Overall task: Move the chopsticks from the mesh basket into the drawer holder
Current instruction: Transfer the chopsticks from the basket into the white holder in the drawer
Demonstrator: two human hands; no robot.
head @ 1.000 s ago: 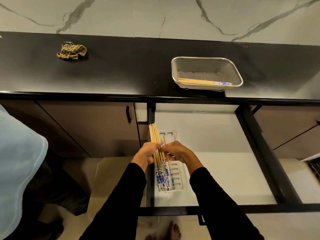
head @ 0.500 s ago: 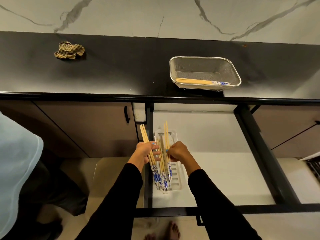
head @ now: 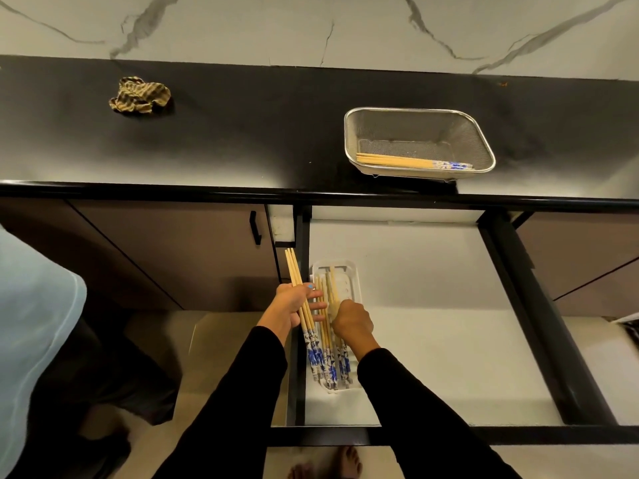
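The white slotted holder [head: 349,275] lies at the left side of the open drawer [head: 432,305], with several bamboo chopsticks with blue-and-white handles [head: 326,366] lying in it. My left hand [head: 294,304] grips a small bundle of chopsticks [head: 294,267] over the drawer's left edge, tips pointing away. My right hand [head: 351,321] is low over the holder, closed on chopsticks [head: 332,288] that lie in it. The steel mesh basket [head: 460,127] stands on the black counter and holds a few more chopsticks [head: 408,161] along its near wall.
A crumpled striped cloth [head: 140,95] sits on the counter [head: 242,133] at the left. The drawer's black frame [head: 525,305] borders it at the right and front. A closed cabinet door with a black handle [head: 255,228] is left of the drawer. A person in light blue [head: 31,333] stands at the left.
My right hand has split chopsticks off the bundle and lowered them into the holder. My left hand keeps the remaining chopsticks, shifted slightly left.
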